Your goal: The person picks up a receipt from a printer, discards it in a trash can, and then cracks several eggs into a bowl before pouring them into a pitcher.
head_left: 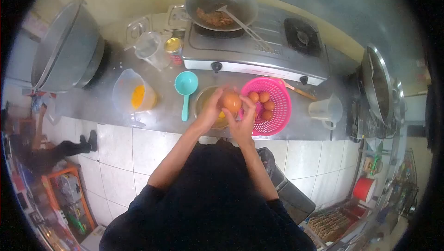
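Observation:
A brown egg point(231, 102) is held between my two hands, its front facing up. My left hand point(212, 111) grips it from the left, and my right hand point(244, 122) closes on it from the right with bent fingers. Below them a metal bowl point(199, 100) stands on the counter, partly covered by my hands, with yellow yolk point(222, 114) showing inside. Close to my right hand is a pink perforated basket point(283, 101) with several brown eggs point(264, 97) in it. A turquoise ladle-like scoop point(186, 84) lies left of the bowl.
Behind the bowl stands a gas stove point(245, 57) carrying a wok point(249, 8) with brown food and a spatula. A jug with orange contents point(122, 89), an opened can point(175, 52) and a clear jug point(155, 52) are left; another jug point(326, 110) is right. A person's leg point(69, 148) shows far left.

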A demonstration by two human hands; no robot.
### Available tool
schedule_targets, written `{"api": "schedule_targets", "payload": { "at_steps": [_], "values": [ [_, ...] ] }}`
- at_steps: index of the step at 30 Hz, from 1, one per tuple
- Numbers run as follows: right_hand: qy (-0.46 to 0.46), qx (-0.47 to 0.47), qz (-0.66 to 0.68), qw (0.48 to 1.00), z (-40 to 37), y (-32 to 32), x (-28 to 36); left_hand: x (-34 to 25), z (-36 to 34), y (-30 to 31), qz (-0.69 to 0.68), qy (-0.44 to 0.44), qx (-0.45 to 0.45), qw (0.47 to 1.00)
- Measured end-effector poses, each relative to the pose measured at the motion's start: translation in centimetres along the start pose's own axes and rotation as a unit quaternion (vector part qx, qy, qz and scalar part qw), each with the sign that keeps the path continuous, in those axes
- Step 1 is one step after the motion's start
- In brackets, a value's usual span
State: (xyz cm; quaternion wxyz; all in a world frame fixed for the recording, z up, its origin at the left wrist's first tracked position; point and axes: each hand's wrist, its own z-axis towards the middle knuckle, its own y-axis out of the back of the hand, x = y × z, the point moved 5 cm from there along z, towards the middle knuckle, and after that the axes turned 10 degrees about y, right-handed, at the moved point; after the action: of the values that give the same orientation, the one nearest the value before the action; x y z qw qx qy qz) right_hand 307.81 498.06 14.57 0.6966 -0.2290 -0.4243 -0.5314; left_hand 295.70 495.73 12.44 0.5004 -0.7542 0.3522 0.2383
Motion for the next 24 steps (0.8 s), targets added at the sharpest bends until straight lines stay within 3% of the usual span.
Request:
{"api": "schedule_targets", "payload": {
  "at_steps": [3,5,9,12,16,19,24],
  "values": [
    [-0.114,-0.013,0.141,0.983,0.2,-1.4,-1.3,-1.5,-1.8,2.1,0.095,-0.043,-0.03,0.994],
    [-0.216,0.023,0.187,0.958,1.0,-1.0,-1.6,-2.5,-2.5,3.6,0.123,-0.053,0.029,0.991],
    [-0.139,0.277,0.12,0.943,2.7,-3.0,-1.8,-3.5,-3.6,5.0,0.189,-0.059,0.075,0.977],
    [-0.112,0.322,0.069,0.937,3.2,-3.9,-1.8,-3.4,-3.1,5.9,0.196,-0.04,0.119,0.973],
    [-0.116,0.279,0.082,0.95,2.7,-4.1,-3.3,-3.0,-1.6,7.7,0.259,-0.059,0.109,0.958],
    [-0.136,0.214,0.074,0.965,1.3,-3.9,-4.8,-2.2,-0.4,9.4,0.363,-0.028,0.052,0.93],
    [-0.056,0.217,-0.038,0.974,-0.2,-3.2,-6.1,-0.5,0.0,9.1,0.47,-0.162,0.0,0.868]
  ]
}}
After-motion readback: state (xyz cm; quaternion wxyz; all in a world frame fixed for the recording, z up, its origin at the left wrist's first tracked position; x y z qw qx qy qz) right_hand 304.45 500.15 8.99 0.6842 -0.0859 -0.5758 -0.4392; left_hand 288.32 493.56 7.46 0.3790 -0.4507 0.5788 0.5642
